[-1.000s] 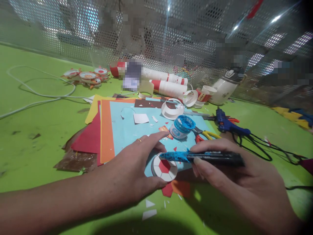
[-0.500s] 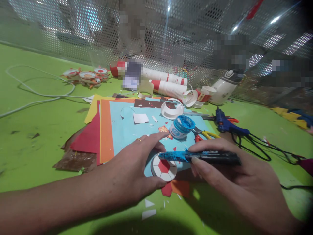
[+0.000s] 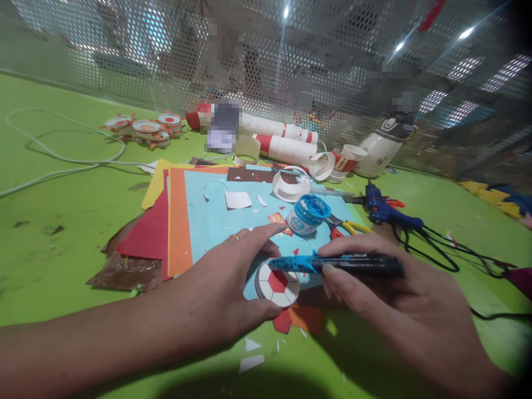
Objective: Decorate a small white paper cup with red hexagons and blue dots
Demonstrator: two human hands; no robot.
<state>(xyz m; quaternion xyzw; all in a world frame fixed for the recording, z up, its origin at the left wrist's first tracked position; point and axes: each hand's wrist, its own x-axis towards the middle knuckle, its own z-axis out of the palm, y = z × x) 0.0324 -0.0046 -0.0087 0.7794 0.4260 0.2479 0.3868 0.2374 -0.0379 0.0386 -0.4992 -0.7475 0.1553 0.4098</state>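
My left hand (image 3: 226, 280) lies on the light-blue paper (image 3: 216, 219), its thumb and fingers pinching a small white paper disc (image 3: 277, 284) with a red centre. My right hand (image 3: 386, 299) is closed round a black marker-like tool (image 3: 353, 265) smeared with blue paint. The tool's blue tip rests over the disc's top edge. An open jar of blue paint (image 3: 308, 214) stands just behind the disc.
Coloured paper sheets (image 3: 166, 221) are stacked on the green table (image 3: 62, 221). Scissors (image 3: 347, 227), a blue glue gun (image 3: 384, 209) with black cord, stacked paper cups (image 3: 286, 149), cut cup rings (image 3: 291, 185), a white bottle (image 3: 380, 149) and finished discs (image 3: 143, 127) lie behind. A mesh wall backs the table.
The tool's blue tip has slid slightly left over the disc. Both hands otherwise stay in place.
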